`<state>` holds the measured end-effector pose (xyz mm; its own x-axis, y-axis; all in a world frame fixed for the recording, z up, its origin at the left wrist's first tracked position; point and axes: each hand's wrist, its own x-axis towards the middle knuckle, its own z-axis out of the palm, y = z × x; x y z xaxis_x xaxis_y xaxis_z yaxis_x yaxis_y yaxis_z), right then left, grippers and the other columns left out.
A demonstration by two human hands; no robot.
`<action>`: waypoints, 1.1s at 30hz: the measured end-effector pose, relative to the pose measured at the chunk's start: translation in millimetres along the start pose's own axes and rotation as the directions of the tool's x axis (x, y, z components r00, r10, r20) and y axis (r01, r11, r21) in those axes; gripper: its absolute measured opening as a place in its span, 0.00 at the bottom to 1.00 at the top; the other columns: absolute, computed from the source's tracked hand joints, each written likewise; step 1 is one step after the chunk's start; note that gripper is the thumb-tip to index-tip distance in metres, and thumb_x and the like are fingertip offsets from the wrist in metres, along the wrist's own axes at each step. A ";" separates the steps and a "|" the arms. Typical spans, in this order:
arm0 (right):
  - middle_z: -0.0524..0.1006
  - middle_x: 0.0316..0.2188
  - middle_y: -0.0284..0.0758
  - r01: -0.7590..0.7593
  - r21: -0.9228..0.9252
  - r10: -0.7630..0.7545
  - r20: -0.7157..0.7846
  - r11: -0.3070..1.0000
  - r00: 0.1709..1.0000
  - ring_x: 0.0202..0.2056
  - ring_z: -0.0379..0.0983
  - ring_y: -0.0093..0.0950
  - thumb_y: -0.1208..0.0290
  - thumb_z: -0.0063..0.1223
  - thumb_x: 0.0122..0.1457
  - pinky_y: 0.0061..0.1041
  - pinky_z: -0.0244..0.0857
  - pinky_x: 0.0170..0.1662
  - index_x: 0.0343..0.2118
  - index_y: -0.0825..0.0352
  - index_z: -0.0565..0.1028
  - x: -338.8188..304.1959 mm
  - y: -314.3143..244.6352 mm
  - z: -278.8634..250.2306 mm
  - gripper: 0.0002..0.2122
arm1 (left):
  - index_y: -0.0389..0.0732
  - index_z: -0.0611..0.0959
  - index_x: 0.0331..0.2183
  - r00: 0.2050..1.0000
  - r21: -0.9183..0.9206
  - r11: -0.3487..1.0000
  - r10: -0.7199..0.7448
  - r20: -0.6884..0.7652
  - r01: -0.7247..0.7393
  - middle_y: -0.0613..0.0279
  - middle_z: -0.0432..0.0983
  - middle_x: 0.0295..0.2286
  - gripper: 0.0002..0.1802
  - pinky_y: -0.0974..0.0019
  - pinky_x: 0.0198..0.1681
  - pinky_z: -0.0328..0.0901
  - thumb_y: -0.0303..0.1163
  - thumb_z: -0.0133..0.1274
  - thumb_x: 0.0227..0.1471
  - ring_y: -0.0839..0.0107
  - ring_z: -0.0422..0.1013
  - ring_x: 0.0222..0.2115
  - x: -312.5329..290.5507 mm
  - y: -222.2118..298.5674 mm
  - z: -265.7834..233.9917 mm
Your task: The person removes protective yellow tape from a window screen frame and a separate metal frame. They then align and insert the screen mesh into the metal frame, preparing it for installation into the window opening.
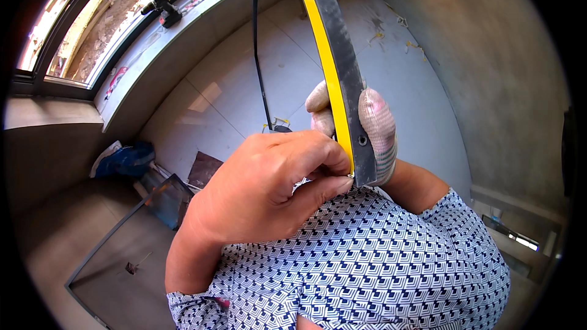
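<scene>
A long dark grey bar (350, 73) rises from near my chest toward the top edge of the view, tilted slightly left at its far end. Along its left side runs a bright yellow strip (327, 55). My bare left hand (269, 177) is closed, thumb and forefinger pinching at the strip's near end. My right hand (380, 125), in a pale knitted glove with pink patches, wraps the bar from behind and keeps it up. Close to the bar's near end is a small round hole or screw head (362, 140).
A cordless drill (164, 9) stands on the window sill (137, 46) at upper left. A thin black bar (258, 49) stretches over the pale tiled floor (226, 79). Blue and white bags (125, 159) and a dark-edged frame (110, 241) lie left. A bare wall (483, 73) bounds the right.
</scene>
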<state>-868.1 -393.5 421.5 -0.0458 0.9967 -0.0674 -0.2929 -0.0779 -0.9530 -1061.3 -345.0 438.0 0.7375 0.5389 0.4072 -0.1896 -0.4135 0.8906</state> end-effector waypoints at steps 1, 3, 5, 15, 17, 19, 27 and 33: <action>0.70 0.26 0.31 -0.004 0.002 0.004 -0.003 1.000 1.000 0.28 0.64 0.19 0.39 0.40 0.67 0.20 0.62 0.30 0.48 0.75 0.70 -0.2 -0.7 0.9 0.34 | 0.37 0.82 0.29 1.000 0.022 1.000 0.010 0.002 -0.010 0.59 0.80 0.26 0.09 0.65 0.30 0.70 0.20 0.66 0.44 0.62 0.79 0.27 0.0 1.8 -0.8; 0.70 0.26 0.31 -0.013 0.010 0.013 -0.009 1.000 1.000 0.27 0.64 0.19 0.39 0.40 0.67 0.20 0.62 0.30 0.48 0.75 0.70 -1.9 -1.9 2.9 0.34 | 0.36 0.82 0.29 1.000 0.067 0.997 0.027 0.008 -0.027 0.59 0.79 0.26 0.09 0.64 0.30 0.71 0.19 0.66 0.44 0.61 0.78 0.27 0.0 5.3 -1.4; 0.70 0.26 0.31 -0.015 0.021 0.015 -0.012 1.000 1.000 0.27 0.64 0.19 0.39 0.40 0.67 0.20 0.62 0.30 0.48 0.75 0.70 -1.7 -2.5 3.5 0.34 | 0.36 0.81 0.29 0.998 0.075 0.996 0.050 0.035 -0.053 0.58 0.79 0.26 0.09 0.63 0.30 0.71 0.18 0.66 0.44 0.60 0.78 0.27 1.9 6.0 -3.1; 0.73 0.28 0.32 -0.025 0.063 0.026 -0.027 0.998 0.999 0.31 0.69 0.20 0.38 0.47 0.64 0.21 0.67 0.36 0.47 0.74 0.71 -1.6 -3.4 0.8 0.33 | 0.35 0.79 0.29 0.996 0.228 0.973 0.057 -0.066 -0.040 0.57 0.77 0.25 0.11 0.66 0.28 0.70 0.12 0.60 0.39 0.64 0.77 0.25 1.0 -0.5 -5.4; 0.73 0.28 0.30 -0.042 0.045 0.043 -0.026 0.998 0.999 0.28 0.69 0.17 0.33 0.51 0.59 0.19 0.67 0.33 0.47 0.71 0.71 -0.8 -3.9 1.0 0.36 | 0.34 0.79 0.29 0.988 0.222 0.973 0.092 -0.122 -0.063 0.57 0.77 0.25 0.12 0.68 0.28 0.70 0.11 0.58 0.39 0.67 0.76 0.24 1.3 -6.3 -4.5; 0.73 0.28 0.29 -0.053 0.033 0.054 -0.021 0.998 0.998 0.27 0.69 0.16 0.31 0.53 0.57 0.18 0.68 0.31 0.47 0.70 0.71 -0.3 -4.2 2.0 0.38 | 0.34 0.78 0.28 0.970 0.201 0.977 0.116 -0.215 -0.072 0.57 0.77 0.25 0.12 0.68 0.28 0.70 0.11 0.58 0.39 0.67 0.76 0.24 0.9 -10.5 1.9; 0.76 0.36 0.31 0.001 -0.053 -0.002 -0.011 0.999 1.000 0.36 0.73 0.18 0.31 0.47 0.61 0.21 0.70 0.41 0.46 0.68 0.73 1.5 -2.6 -2.4 0.35 | 0.33 0.77 0.33 0.975 -0.127 0.986 0.083 -0.207 -0.111 0.54 0.78 0.35 0.07 0.72 0.36 0.75 0.15 0.56 0.49 0.74 0.77 0.33 2.5 -13.8 12.2; 0.75 0.35 0.35 -0.049 -0.071 0.045 -0.058 0.996 0.997 0.37 0.72 0.23 0.30 0.47 0.59 0.24 0.71 0.42 0.44 0.68 0.72 -0.2 -1.5 -0.6 0.36 | 0.34 0.78 0.37 0.993 -0.220 0.974 0.019 -0.120 -0.046 0.58 0.77 0.33 0.09 0.70 0.36 0.74 0.21 0.61 0.54 0.73 0.78 0.31 -2.7 -22.0 13.4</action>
<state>-867.1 -393.6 422.8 -0.0033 0.9919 -0.1272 -0.2214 -0.1248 -0.9672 -1050.5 -347.1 414.5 0.6504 0.6152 0.4456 -0.3611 -0.2657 0.8939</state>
